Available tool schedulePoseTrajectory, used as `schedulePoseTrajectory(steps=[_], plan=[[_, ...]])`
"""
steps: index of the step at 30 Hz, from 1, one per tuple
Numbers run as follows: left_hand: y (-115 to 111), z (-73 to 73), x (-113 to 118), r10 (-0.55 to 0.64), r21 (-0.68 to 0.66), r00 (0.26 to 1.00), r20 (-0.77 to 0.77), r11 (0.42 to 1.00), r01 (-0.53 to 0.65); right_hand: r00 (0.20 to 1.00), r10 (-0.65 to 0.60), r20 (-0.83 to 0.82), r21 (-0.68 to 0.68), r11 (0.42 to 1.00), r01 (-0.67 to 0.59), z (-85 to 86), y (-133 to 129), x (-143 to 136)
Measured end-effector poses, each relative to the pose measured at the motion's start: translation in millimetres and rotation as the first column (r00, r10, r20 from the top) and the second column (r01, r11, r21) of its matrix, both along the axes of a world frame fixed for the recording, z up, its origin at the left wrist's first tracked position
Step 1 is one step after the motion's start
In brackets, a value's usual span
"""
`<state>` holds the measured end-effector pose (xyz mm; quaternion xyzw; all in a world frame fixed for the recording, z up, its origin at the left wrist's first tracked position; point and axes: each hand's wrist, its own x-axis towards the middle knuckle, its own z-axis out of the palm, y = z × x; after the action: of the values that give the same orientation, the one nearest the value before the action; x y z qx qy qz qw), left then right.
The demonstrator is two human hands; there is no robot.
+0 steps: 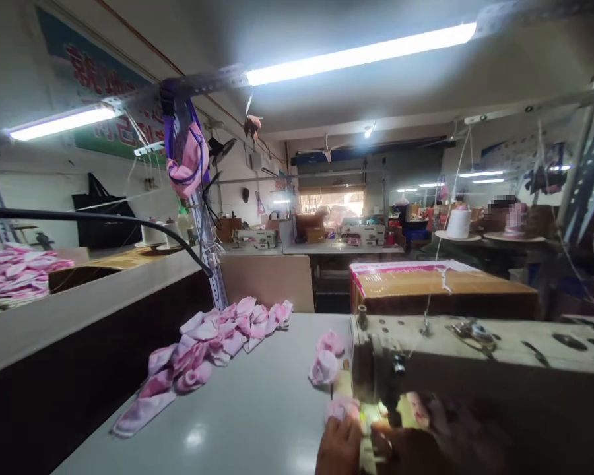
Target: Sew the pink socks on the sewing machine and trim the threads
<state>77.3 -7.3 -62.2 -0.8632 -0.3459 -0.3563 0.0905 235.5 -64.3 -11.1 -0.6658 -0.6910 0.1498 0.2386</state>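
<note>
My left hand point(339, 447) is at the lower edge of the view, left of the sewing machine's needle area. Its fingers are closed on a small pink-and-white fabric piece point(344, 407). My right hand point(408, 450) lies in shadow under the arm of the sewing machine point(455, 359), close to the lit needle area. The right fingers look curled together, and what they hold is too dark and blurred to make out. Two puffy pink fabric pieces point(324, 368) rest just beyond my left hand, beside the machine head. More pink fabric shows dimly beneath the machine arm.
A long heap of pink-and-white fabric pieces point(218, 343) lies along the left of the white tabletop point(247, 409), against a dark partition point(94, 356). Behind the machine is a cardboard box point(440, 284). Thread runs down from overhead near a white cone point(458, 224). Other machines stand farther back.
</note>
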Motion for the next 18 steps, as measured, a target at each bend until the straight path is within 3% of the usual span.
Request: schedulePoseTrajectory(steps=[3, 6, 8, 10, 12, 14, 16, 18], plan=[[-5, 18.8, 0, -0.024, -0.121, 0.994, -0.103, 0.993, 0.011, 0.996, -0.07, 0.056, -0.062, 0.995, 0.073, -0.5, -12, -9], [2, 33.8, -2, -0.038, -0.189, 0.993, -0.109, 0.982, 0.017, 0.98, -0.118, 0.157, -0.069, 0.989, 0.13, -0.1, -17, -12], [9, 44.0, -10, -0.025, -0.281, 1.0, -0.013, 0.96, 0.02, 0.974, -0.142, 0.175, -0.088, 0.983, 0.159, -1.0, -20, -12], [9, 55.2, -23, 0.019, -0.438, 0.981, 0.194, 0.897, 0.069, 0.979, -0.143, 0.146, -0.107, 0.981, 0.16, -3.9, -25, -9], [0, 65.5, -38, 0.096, -0.618, 0.88, 0.465, 0.747, 0.245, 0.991, -0.129, 0.042, -0.086, 0.988, 0.132, -7.6, -32, -7], [-18, 72.0, -50, 0.261, -0.701, 0.687, 0.678, 0.511, 0.498, 0.984, -0.097, -0.148, -0.036, 0.995, 0.092, -9.5, -40, -8], [-38, 72.9, -58, 0.47, -0.657, 0.49, 0.734, 0.309, 0.688, 0.916, -0.055, -0.398, -0.035, 0.998, 0.045, -7.7, -46, -12], [-54, 69.0, -60, 0.617, -0.589, 0.365, 0.697, 0.204, 0.782, 0.777, -0.025, -0.629, -0.063, 0.998, -0.019, -2.5, -49, -20]])
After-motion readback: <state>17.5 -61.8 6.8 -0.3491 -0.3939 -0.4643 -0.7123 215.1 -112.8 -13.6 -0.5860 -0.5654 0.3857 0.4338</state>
